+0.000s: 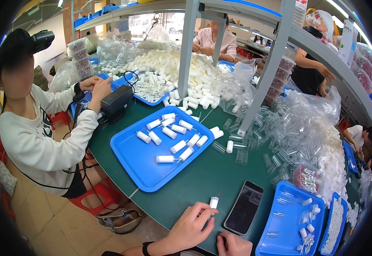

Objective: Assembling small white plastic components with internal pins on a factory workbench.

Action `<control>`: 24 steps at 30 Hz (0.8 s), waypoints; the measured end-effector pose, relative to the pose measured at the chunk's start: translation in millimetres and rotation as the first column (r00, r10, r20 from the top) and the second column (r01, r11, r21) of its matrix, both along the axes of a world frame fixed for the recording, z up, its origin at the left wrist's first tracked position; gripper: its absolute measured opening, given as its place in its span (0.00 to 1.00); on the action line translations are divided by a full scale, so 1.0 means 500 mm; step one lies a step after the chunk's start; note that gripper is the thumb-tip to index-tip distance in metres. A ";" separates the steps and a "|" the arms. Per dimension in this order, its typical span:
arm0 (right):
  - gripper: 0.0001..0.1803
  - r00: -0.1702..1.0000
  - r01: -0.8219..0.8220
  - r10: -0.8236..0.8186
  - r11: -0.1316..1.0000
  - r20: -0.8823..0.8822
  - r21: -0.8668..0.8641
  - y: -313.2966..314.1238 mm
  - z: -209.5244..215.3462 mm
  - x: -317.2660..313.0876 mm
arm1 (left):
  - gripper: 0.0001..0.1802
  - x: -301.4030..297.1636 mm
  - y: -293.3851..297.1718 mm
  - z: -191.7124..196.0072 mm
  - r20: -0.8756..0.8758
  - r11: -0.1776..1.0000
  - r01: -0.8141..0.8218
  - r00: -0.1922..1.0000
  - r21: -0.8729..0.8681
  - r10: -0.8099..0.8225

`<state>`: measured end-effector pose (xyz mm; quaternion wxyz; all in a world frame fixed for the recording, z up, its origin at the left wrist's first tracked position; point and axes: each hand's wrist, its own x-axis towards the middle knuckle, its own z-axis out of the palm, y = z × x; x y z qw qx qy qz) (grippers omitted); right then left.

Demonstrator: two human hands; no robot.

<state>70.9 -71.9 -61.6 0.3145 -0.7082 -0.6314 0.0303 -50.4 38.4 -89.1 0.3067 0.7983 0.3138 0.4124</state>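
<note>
The left hand [190, 225] is holding a white cylinder [213, 202] in its fingers; the right hand [236, 245] is curling, contents unclear.

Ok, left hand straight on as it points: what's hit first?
The left hand would probably meet the black phone first, beyond the white cylinder it holds; depth is unclear, so it may pass above.

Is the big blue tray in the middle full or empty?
Partly filled: white cylinders cover some of the blue tray, leaving bare blue.
</note>
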 end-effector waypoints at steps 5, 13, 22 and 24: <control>0.04 1.000 0.001 -0.001 1.000 0.023 -0.001 -0.002 0.000 0.001 | 0.16 -0.001 -0.002 -0.006 0.002 0.999 0.013 1.000 -0.032 -0.013; 0.04 1.000 -0.001 0.001 1.000 0.012 0.013 0.001 -0.001 0.003 | 0.22 -0.003 -0.005 -0.005 -0.034 0.989 0.007 0.999 -0.150 -0.013; 0.04 1.000 -0.006 0.006 1.000 0.000 0.013 0.000 -0.001 0.004 | 0.23 -0.006 -0.003 -0.007 -0.039 0.996 0.027 0.999 -0.088 -0.030; 0.04 1.000 -0.006 0.006 1.000 0.001 0.012 -0.001 0.002 0.004 | 0.23 -0.007 -0.004 -0.004 -0.051 0.995 0.032 0.998 -0.094 -0.037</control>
